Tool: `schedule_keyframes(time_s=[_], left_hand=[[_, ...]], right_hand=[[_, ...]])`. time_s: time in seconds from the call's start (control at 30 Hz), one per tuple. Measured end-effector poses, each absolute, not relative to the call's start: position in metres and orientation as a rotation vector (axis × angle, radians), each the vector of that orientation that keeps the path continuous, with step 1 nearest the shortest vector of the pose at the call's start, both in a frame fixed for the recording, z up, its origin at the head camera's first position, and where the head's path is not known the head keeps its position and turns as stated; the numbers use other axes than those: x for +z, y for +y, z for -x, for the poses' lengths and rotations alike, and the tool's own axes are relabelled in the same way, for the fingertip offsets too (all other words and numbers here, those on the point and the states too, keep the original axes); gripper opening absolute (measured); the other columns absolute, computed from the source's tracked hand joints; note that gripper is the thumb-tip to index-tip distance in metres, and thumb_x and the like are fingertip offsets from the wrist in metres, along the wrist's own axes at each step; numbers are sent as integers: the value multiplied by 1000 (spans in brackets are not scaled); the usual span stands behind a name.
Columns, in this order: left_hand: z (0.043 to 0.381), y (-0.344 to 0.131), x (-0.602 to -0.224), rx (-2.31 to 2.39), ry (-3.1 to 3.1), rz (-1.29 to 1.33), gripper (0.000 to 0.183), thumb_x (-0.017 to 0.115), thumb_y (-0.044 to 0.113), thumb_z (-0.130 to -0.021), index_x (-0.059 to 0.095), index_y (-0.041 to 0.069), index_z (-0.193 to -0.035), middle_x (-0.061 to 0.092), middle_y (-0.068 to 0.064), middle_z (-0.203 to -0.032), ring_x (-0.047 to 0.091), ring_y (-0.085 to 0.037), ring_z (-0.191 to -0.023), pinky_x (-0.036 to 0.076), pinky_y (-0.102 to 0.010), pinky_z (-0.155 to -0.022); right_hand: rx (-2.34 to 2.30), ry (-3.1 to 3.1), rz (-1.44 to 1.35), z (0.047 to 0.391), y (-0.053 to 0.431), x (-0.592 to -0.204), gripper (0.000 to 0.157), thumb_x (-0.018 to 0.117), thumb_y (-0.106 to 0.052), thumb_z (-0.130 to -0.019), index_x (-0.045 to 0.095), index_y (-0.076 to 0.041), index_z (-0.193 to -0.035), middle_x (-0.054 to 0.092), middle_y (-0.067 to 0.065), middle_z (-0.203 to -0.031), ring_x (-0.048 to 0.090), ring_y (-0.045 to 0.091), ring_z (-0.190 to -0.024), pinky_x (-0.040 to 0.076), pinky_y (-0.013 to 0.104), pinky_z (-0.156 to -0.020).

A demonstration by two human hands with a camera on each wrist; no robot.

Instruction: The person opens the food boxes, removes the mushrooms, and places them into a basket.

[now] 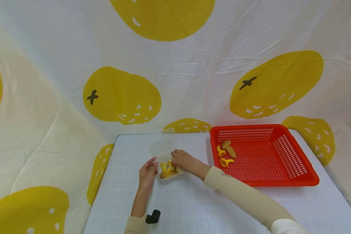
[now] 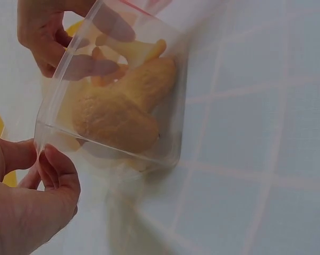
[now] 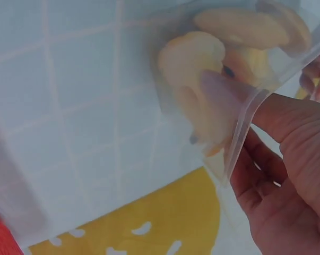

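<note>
A clear plastic box (image 1: 171,179) stands on the table with yellow pieces (image 1: 166,167) and tan lumpy pieces (image 2: 114,117) inside; some look mushroom-shaped. At its left, my left hand (image 1: 147,174) pinches the box rim between thumb and fingers, as the left wrist view shows. My right hand (image 1: 185,160) reaches over the opposite rim with bent fingers. Through the wall, its thumb (image 3: 223,87) shows against a pale tan piece (image 3: 194,58), and its fingertips reach a yellow piece (image 2: 141,52). I cannot tell whether the right hand grips a piece.
To the right sits a red slatted basket (image 1: 292,183), with several yellow and tan pieces (image 1: 226,162) at its left end. A clear flap (image 1: 163,144) extends behind the box. A small black device (image 1: 153,216) is by the left wrist. Fruit-printed cloth hangs behind the table.
</note>
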State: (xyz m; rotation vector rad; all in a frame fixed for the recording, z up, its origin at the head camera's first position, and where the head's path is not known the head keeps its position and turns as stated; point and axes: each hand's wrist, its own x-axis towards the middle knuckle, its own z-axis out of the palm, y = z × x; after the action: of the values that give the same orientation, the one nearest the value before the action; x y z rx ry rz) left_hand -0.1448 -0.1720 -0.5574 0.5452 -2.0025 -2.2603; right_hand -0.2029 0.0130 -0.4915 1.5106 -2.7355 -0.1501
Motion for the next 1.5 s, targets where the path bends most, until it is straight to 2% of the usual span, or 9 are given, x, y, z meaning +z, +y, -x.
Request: schedule_keyframes(time_s=[0.17,0.27,0.4,0.6,0.8,0.97,1.1,1.33,1.5], left_hand=[[146,-172,-557,-2250,-2015,-559,37,62,12,-92,57,1,-128,57,-7,-102,53,-10,-78,48,-21,-66],[146,-172,-556,-2252,-2026,-563,38,62,13,-93,56,1,-129,56,-8,-104,53,-10,-79,48,-21,-67],[144,-171,-554,-2266,-2023,-556,40,61,13,-93,54,0,-131,56,-10,-107,52,-11,-81,48,-21,-67],[144,-171,-555,-2245,-2014,-579,35,62,10,-92,59,2,-127,57,-9,-102,53,-11,-79,47,-20,-64],[145,-170,-554,-2209,-2039,-589,33,62,9,-92,61,4,-125,58,-6,-99,54,-12,-79,47,-19,-62],[145,-171,-554,-2213,-2046,-597,34,61,9,-92,60,4,-126,58,-5,-99,54,-15,-81,48,-20,-64],[145,-170,-555,-2207,-2048,-603,34,61,9,-92,60,3,-126,58,-5,-98,54,-14,-79,48,-20,-64],[143,-170,-548,-2232,-2027,-595,36,62,7,-92,58,0,-126,58,-5,-97,54,-16,-79,48,-20,-63],[143,-170,-545,-2234,-2046,-593,38,61,6,-92,56,-2,-128,58,-8,-100,54,-16,-80,49,-22,-65]], right_hand=[[-262,-2736,-1530,204,13,-488,9,71,-18,-86,75,-19,-93,60,2,-99,50,17,-87,46,24,-76],[-254,-2767,-1548,206,14,-484,10,71,-16,-86,73,-17,-97,62,1,-98,52,17,-86,46,25,-77],[-6,-2873,-1561,209,18,-481,11,69,-14,-87,70,-14,-98,66,0,-93,55,16,-82,47,24,-77],[552,-3037,-1520,211,33,-474,18,65,-9,-89,67,-8,-108,64,5,-106,54,17,-93,47,26,-89],[919,-2947,-1555,216,54,-468,13,63,-5,-90,67,-2,-102,63,9,-96,54,19,-86,48,29,-82],[1055,-2819,-1569,222,75,-469,11,64,-6,-89,67,-2,-99,64,6,-92,56,16,-82,50,27,-77],[1213,-2805,-1488,222,90,-469,12,64,-9,-90,67,-4,-101,66,5,-94,58,15,-83,51,25,-76],[1449,-2870,-1283,220,117,-466,16,63,-13,-92,68,-6,-105,67,4,-100,60,20,-92,51,35,-82],[1476,-2884,-1159,216,137,-462,18,64,-16,-92,68,-8,-107,67,2,-102,60,20,-93,51,36,-84]])
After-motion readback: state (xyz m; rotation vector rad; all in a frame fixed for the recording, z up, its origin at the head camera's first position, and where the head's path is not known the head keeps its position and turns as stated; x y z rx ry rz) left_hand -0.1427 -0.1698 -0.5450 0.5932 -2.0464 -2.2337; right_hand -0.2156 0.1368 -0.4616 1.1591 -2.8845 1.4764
